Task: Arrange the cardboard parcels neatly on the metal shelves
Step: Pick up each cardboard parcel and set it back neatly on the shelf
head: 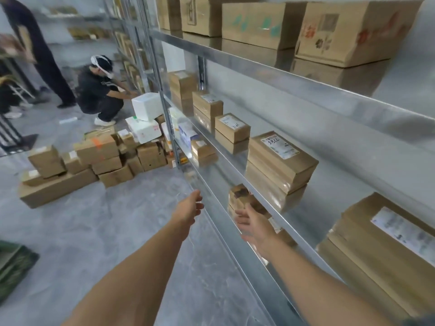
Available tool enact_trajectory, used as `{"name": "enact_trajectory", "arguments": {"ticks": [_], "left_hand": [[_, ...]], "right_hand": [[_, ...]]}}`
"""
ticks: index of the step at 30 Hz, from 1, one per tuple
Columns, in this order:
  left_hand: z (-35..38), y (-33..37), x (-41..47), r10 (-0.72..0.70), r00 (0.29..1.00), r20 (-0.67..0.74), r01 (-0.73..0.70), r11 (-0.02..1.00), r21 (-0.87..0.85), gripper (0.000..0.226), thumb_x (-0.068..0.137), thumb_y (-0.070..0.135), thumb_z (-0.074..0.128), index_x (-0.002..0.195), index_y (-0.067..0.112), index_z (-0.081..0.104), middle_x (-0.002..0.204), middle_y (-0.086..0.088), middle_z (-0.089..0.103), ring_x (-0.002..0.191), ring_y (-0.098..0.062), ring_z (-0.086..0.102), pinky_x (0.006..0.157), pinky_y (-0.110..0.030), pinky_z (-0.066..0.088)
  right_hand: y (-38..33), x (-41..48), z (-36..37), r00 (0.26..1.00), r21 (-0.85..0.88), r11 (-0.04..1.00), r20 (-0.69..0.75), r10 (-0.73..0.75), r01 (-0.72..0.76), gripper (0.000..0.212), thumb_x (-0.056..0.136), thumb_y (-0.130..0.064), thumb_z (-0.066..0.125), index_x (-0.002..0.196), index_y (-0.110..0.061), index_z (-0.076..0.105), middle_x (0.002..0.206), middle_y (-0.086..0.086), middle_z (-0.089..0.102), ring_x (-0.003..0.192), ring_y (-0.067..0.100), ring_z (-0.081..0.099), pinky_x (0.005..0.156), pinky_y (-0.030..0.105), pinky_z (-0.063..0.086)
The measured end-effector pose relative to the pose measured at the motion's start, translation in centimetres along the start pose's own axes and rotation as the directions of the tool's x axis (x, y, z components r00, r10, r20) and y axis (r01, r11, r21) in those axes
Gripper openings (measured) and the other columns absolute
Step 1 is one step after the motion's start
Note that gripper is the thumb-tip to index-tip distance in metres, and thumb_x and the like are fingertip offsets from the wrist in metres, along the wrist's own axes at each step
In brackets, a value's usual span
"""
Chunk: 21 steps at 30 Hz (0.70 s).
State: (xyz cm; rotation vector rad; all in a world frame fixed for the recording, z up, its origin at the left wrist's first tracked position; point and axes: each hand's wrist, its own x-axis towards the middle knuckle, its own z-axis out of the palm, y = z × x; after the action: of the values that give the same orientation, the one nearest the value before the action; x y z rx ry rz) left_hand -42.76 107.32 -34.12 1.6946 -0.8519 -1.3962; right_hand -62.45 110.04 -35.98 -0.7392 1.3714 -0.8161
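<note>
Fingers [242,218] of the right hand [255,229] spread loose, holding nothing (blurred, so only probably). Just beyond them, ahead: small brown parcel [240,196] on the lower shelf, long axis unclear. Left hand [188,208] open too, farther off, outside the shelf rail [294,231]. Stacked parcels [280,158] above on the middle shelf; floor pile [94,161] well apart to the left.
</note>
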Motion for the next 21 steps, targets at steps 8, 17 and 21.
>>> {"name": "enact_trajectory", "arguments": {"ticks": [8, 17, 21], "left_hand": [[3.9, 1.8, 11.5, -0.068, 0.991, 0.117, 0.063, 0.997, 0.046, 0.036, 0.104, 0.046, 0.046, 0.105, 0.015, 0.065, 0.097, -0.004, 0.064, 0.090, -0.021, 0.053, 0.071, -0.031, 0.038], [3.7, 3.5, 25.1, -0.122, 0.934, 0.336, 0.054, 0.977, 0.204, 0.039, 0.105, 0.046, 0.046, 0.117, 0.013, 0.064, 0.101, -0.004, 0.063, 0.093, -0.021, 0.053, 0.079, -0.034, 0.038], [1.9, 4.1, 31.7, -0.130, 0.914, 0.385, 0.021, 0.961, 0.275, 0.036, 0.104, 0.044, 0.049, 0.117, 0.014, 0.064, 0.099, -0.004, 0.064, 0.083, -0.017, 0.053, 0.071, -0.030, 0.038]], "right_hand": [[-0.9, 8.3, 0.4, 0.991, -0.046, 0.995, -0.109, 0.079, -0.084, 0.039, 0.103, -0.052, 0.048, 0.109, -0.020, 0.069, 0.120, 0.001, 0.070, 0.116, 0.021, 0.065, 0.101, 0.040, 0.045], [-0.2, 16.7, 4.3, 0.921, 0.007, 0.986, -0.357, 0.158, -0.166, 0.060, 0.086, -0.055, 0.057, 0.108, 0.000, 0.067, 0.100, 0.017, 0.068, 0.085, 0.019, 0.051, 0.083, 0.039, 0.051], [0.5, 20.1, 6.6, 0.868, 0.117, 0.982, -0.461, 0.186, -0.149, 0.039, 0.103, -0.040, 0.053, 0.113, -0.006, 0.069, 0.126, 0.025, 0.063, 0.124, 0.037, 0.058, 0.106, 0.045, 0.047]]}}
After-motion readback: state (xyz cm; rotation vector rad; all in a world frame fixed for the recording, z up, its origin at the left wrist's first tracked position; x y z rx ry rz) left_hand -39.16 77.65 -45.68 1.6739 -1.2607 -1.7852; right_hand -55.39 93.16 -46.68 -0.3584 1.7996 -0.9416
